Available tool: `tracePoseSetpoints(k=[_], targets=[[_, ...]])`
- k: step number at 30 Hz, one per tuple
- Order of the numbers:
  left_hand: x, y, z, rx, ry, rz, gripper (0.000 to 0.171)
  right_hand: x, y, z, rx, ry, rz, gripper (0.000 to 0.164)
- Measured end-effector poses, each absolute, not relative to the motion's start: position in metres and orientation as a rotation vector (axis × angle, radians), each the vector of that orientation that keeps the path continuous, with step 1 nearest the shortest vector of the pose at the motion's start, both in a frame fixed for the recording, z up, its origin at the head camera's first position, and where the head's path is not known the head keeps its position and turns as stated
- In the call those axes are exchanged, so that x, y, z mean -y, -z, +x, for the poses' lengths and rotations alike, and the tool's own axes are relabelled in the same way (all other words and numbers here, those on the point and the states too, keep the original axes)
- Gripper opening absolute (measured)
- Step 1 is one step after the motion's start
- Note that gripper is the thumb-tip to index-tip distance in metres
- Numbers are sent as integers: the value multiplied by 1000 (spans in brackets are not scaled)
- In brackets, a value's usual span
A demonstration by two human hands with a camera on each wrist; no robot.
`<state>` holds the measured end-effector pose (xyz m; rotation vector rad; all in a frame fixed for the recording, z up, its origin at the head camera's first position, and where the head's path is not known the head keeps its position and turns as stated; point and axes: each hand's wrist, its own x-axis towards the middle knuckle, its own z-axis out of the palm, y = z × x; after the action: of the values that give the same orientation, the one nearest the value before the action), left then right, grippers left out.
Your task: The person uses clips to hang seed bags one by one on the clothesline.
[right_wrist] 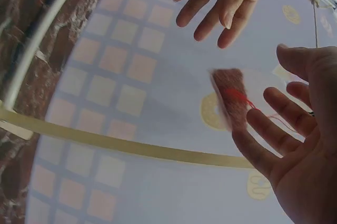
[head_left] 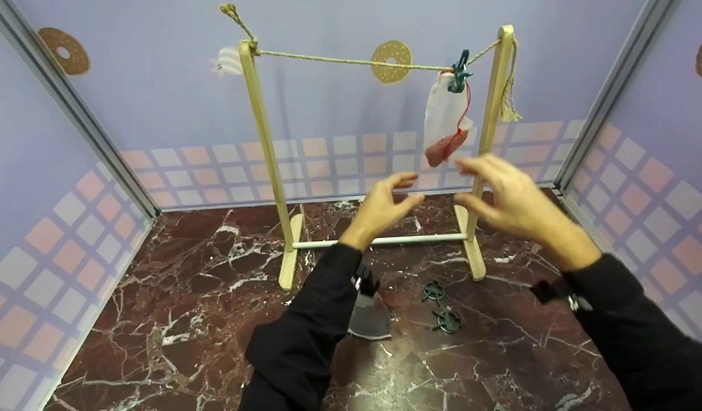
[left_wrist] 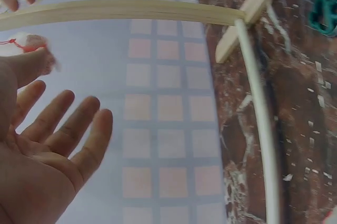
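Note:
A white mesh drawstring bag (head_left: 442, 111) with a red cord hangs from the rope (head_left: 351, 60), held by a dark green clip (head_left: 459, 73). At its bottom sits a reddish-brown piece (head_left: 446, 148) whose kind I cannot tell. Below and left of the bag, my left hand (head_left: 382, 205) is raised with fingers spread and nothing in it. My right hand (head_left: 508, 197) hovers just below and right of the bag, fingers loosely bent and holding nothing. In the right wrist view the reddish-brown piece (right_wrist: 231, 97) appears close beside the right fingertips; contact is unclear.
The rope runs between two wooden posts (head_left: 265, 137) joined low down by a white bar (head_left: 408, 239). Two green clips (head_left: 447, 321) lie on the dark marbled table (head_left: 202, 331). Another mesh bag (head_left: 371, 317) lies partly under the left forearm. Patterned walls stand behind and at both sides.

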<state>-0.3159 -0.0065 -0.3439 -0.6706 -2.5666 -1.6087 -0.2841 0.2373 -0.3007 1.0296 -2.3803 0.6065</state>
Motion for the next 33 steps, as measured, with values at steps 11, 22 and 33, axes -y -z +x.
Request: tracePoseSetpoints(k=[11,22,33], targets=[[29,417,-275,2714,1280,-804,72,-260,364,-248,2816,-812,1168,61],[30,460,-243,2724,1466,-799,74,-246,414,-223,3051,-690,1147,67],[10,478,-239,2816,1240,-941,73,-240,455,-219,3117,-445,1125,61]])
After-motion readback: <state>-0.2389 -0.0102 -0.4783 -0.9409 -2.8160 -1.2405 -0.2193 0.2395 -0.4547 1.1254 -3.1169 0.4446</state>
